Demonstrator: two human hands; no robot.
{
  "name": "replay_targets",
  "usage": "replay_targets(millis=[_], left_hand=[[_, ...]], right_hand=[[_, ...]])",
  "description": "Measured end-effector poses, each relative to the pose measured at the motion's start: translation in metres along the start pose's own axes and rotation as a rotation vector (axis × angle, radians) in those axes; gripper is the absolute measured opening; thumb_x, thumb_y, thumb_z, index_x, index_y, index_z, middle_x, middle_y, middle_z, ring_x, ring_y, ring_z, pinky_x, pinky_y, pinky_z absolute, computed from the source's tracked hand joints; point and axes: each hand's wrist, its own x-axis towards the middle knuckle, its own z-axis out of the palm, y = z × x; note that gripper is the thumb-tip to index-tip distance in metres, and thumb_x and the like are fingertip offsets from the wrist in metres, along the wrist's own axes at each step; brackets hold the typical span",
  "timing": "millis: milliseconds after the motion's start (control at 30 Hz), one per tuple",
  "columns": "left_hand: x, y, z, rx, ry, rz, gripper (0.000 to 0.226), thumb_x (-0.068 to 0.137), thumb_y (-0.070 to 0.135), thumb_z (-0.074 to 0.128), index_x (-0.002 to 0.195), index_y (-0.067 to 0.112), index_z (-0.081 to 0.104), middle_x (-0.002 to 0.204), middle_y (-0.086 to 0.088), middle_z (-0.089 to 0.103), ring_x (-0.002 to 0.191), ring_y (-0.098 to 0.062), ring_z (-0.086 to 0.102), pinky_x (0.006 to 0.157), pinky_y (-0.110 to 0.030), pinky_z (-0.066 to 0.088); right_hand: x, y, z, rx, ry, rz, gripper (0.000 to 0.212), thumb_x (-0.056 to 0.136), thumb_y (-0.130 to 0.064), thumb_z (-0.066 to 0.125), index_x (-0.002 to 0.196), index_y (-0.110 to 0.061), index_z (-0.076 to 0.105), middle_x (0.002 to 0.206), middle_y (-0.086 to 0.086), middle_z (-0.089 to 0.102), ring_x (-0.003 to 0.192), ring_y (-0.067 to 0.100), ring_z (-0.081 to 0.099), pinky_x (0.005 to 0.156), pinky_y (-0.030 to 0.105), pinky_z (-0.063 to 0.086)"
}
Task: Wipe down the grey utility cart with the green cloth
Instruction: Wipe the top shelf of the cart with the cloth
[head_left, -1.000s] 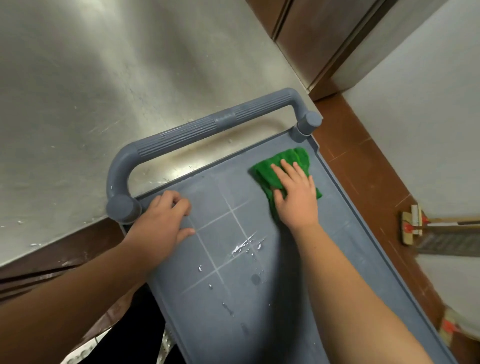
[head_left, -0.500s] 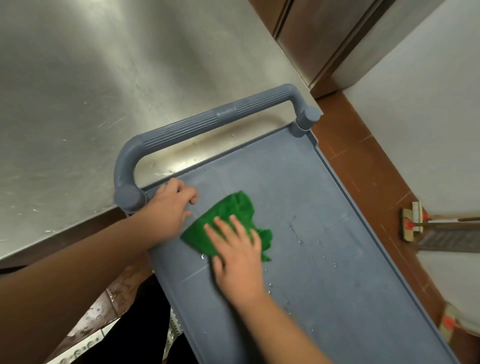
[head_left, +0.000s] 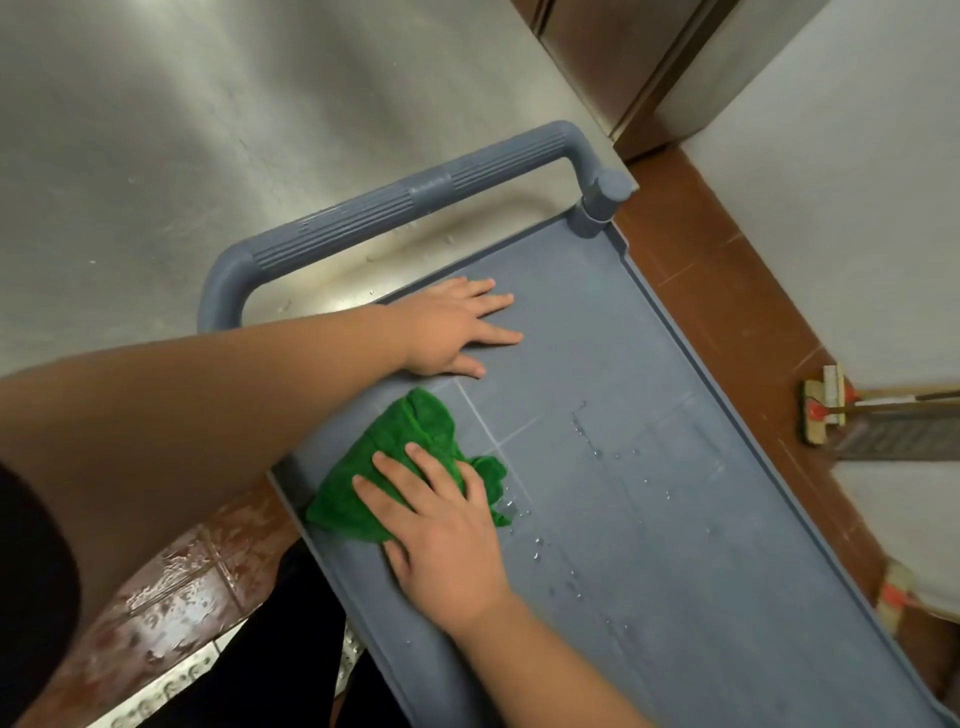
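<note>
The grey utility cart (head_left: 649, 545) fills the middle of the head view, its ribbed handle (head_left: 405, 208) at the far end. A crumpled green cloth (head_left: 395, 457) lies on the cart's top shelf near its left edge. My right hand (head_left: 441, 525) presses flat on the cloth with fingers spread. My left hand (head_left: 457, 327) rests flat on the shelf just beyond the cloth, fingers straight and pointing right. Water droplets (head_left: 587, 441) and pale streaks mark the shelf right of the cloth.
A stainless steel surface (head_left: 182, 130) lies beyond and left of the cart. Red-brown floor tiles (head_left: 727, 291) run along the right side by a white wall. A broom or squeegee head (head_left: 826, 410) leans at the wall on the right.
My left hand left the cart's corner post and now lies flat on the shelf further right. My right hand slid the cloth slightly toward me along the left edge.
</note>
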Motion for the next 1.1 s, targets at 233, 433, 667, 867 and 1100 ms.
replay_targets(millis=[233, 433, 667, 867, 1100], left_hand=[[0.002, -0.003, 0.008, -0.016, 0.029, 0.007, 0.062, 0.095, 0.056, 0.047, 0.150, 0.045, 0.022, 0.165, -0.001, 0.004, 0.152, -0.024, -0.002, 0.122, -0.041, 0.000], [0.002, 0.000, 0.007, -0.062, 0.010, -0.022, 0.063, 0.094, 0.053, 0.052, 0.150, 0.044, 0.025, 0.165, 0.000, 0.004, 0.152, -0.023, -0.005, 0.123, -0.040, 0.000], [-0.001, 0.006, -0.001, -0.037, -0.010, -0.048, 0.063, 0.092, 0.050, 0.056, 0.149, 0.041, 0.030, 0.165, -0.002, 0.008, 0.152, -0.025, -0.001, 0.122, -0.042, 0.001], [0.007, 0.028, -0.005, -0.083, -0.054, 0.069, 0.071, 0.092, 0.030, 0.063, 0.152, 0.034, 0.025, 0.165, 0.000, 0.007, 0.152, -0.021, 0.005, 0.122, -0.037, 0.009], [0.001, 0.036, 0.007, -0.071, -0.021, 0.071, 0.073, 0.088, 0.053, 0.061, 0.151, 0.038, 0.027, 0.165, 0.000, 0.006, 0.152, -0.020, 0.000, 0.121, -0.034, -0.001]], right_hand=[[0.009, 0.120, -0.035, -0.042, 0.120, 0.281, 0.066, 0.076, -0.019, 0.061, 0.140, -0.034, 0.051, 0.148, -0.003, 0.049, 0.142, 0.027, 0.037, 0.105, 0.049, 0.040], [0.024, 0.167, -0.052, 0.033, 0.228, 0.505, 0.063, 0.076, -0.014, 0.059, 0.137, -0.029, 0.057, 0.146, 0.001, 0.052, 0.140, 0.032, 0.040, 0.107, 0.054, 0.039], [-0.035, 0.030, -0.011, 0.151, 0.040, 0.126, 0.068, 0.069, -0.023, 0.062, 0.136, -0.035, 0.055, 0.145, -0.008, 0.052, 0.137, 0.023, 0.043, 0.101, 0.048, 0.037], [-0.070, -0.022, 0.003, 0.119, -0.058, -0.014, 0.059, 0.084, -0.031, 0.059, 0.141, -0.041, 0.048, 0.149, -0.015, 0.044, 0.139, 0.017, 0.039, 0.107, 0.040, 0.030], [-0.059, 0.079, -0.024, -0.042, 0.072, 0.140, 0.060, 0.077, -0.022, 0.056, 0.135, -0.035, 0.055, 0.143, -0.007, 0.054, 0.130, 0.027, 0.048, 0.095, 0.045, 0.043]])
